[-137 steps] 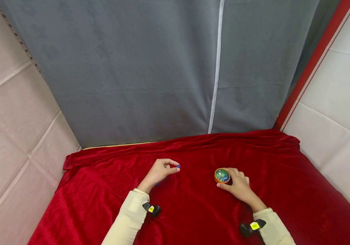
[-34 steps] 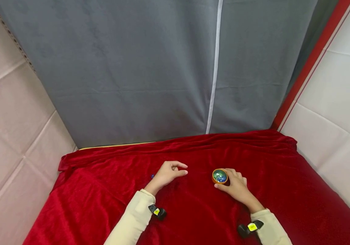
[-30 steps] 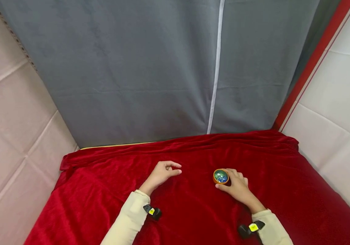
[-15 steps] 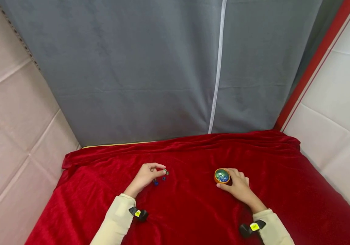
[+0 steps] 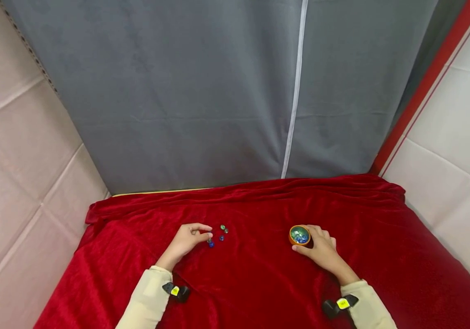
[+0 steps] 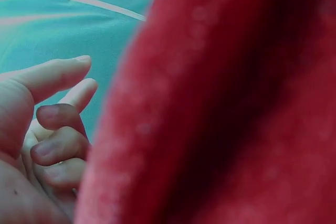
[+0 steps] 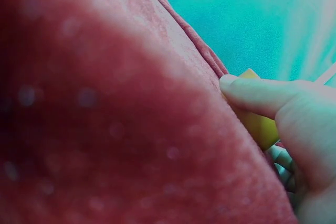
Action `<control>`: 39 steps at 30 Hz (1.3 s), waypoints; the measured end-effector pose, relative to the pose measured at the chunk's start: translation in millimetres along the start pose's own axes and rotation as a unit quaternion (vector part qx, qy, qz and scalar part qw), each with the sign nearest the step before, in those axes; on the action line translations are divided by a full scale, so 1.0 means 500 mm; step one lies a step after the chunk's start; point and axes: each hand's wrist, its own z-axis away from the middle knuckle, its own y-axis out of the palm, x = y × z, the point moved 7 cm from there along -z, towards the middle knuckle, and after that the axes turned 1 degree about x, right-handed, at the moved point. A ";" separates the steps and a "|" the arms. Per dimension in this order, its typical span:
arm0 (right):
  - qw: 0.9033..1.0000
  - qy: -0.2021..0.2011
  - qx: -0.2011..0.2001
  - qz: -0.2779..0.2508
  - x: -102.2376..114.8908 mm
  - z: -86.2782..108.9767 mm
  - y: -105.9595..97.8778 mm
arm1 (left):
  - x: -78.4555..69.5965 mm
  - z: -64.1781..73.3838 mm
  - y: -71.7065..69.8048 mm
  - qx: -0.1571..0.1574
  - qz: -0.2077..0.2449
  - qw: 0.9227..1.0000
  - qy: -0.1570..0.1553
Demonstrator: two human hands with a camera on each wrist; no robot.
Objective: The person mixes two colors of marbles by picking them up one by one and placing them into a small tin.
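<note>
In the head view my right hand grips a small orange bowl from its right side, thumb at the near rim. Blue and green glass marbles lie inside it. The right wrist view shows the thumb along the bowl's yellowish outer wall. My left hand hovers low over the cloth at a few loose marbles, a blue one right by the thumb tip. Its thumb and index finger stand slightly apart with nothing between them in the left wrist view; the other fingers curl inward.
Right of the left fingertips lie a dark blue marble and two greenish marbles. Wrinkled red velvet cloth covers the table. A grey curtain hangs behind, with pale panels at both sides.
Earlier the left hand pinched a blue marble; since then more marbles show in the bowl. In the last half second it shifted left, uncovering the greenish marbles. The right hand stays on the bowl.
</note>
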 end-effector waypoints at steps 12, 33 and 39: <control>1.000 0.003 0.001 0.004 0.000 -0.001 0.002 | 0.028 0.006 -0.011 -0.010 -0.023 1.000 -0.005; 1.000 0.003 0.005 0.002 0.003 0.000 -0.001 | 0.041 0.001 -0.003 -0.022 -0.078 0.997 0.001; 1.000 0.002 0.004 0.002 0.008 -0.001 -0.003 | 0.041 0.001 -0.007 -0.034 -0.090 0.995 -0.005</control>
